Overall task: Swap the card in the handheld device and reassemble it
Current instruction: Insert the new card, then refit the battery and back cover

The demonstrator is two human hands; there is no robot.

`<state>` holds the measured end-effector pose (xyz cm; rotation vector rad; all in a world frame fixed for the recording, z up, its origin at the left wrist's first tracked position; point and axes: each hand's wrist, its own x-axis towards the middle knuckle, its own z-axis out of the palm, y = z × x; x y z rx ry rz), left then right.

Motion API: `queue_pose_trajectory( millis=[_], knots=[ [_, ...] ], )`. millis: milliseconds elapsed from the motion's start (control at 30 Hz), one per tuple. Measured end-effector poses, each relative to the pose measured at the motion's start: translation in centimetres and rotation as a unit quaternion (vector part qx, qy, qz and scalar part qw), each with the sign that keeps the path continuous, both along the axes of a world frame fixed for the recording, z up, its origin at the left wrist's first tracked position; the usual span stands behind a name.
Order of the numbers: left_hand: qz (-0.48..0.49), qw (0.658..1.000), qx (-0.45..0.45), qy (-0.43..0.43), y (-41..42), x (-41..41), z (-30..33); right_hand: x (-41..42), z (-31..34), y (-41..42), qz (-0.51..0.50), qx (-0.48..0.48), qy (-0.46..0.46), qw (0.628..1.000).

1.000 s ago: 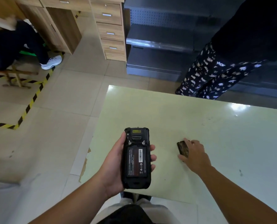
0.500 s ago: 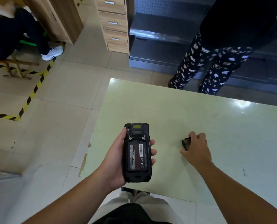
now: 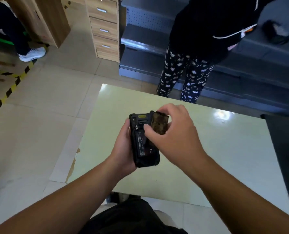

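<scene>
A black handheld device (image 3: 141, 146) lies back-up in my left hand (image 3: 121, 149), which grips it from the left side above the pale green table (image 3: 224, 149). Its back is uncovered and the labelled battery shows. My right hand (image 3: 172, 135) holds a dark flat back cover (image 3: 159, 124) over the device's upper right corner, tilted, with its lower edge hidden behind my fingers. My right thumb rests on the device near a small screw. No card is visible.
A person in patterned trousers (image 3: 182, 78) stands at the table's far edge before grey metal shelving (image 3: 140, 44). A wooden drawer unit (image 3: 105, 27) is at the back. Another person's leg and white shoe (image 3: 32, 54) are far left, beside yellow-black floor tape (image 3: 8, 92).
My right hand picked the dark cover up off the table on the right and carried it left over the top of the device. My left hand kept holding the device.
</scene>
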<state>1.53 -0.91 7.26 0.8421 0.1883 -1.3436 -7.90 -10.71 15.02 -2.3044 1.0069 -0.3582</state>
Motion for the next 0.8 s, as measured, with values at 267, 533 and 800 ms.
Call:
queue_pose_trajectory(
  millis=[267,533,800],
  knots=[
    [-0.059,0.998,-0.017,-0.023,-0.2,0.0,1.8,-1.2,1.0,2.5,0.051,-0.094,-0.014,0.994],
    [-0.064,0.997,-0.028,-0.012,0.7,-0.4,2.2,-3.6,0.7,3.3,0.11,-0.107,-0.035,0.988],
    [-0.079,0.997,-0.022,0.003,1.2,-0.7,2.4,-4.1,0.2,3.1,0.137,-0.1,-0.063,0.984]
  ],
)
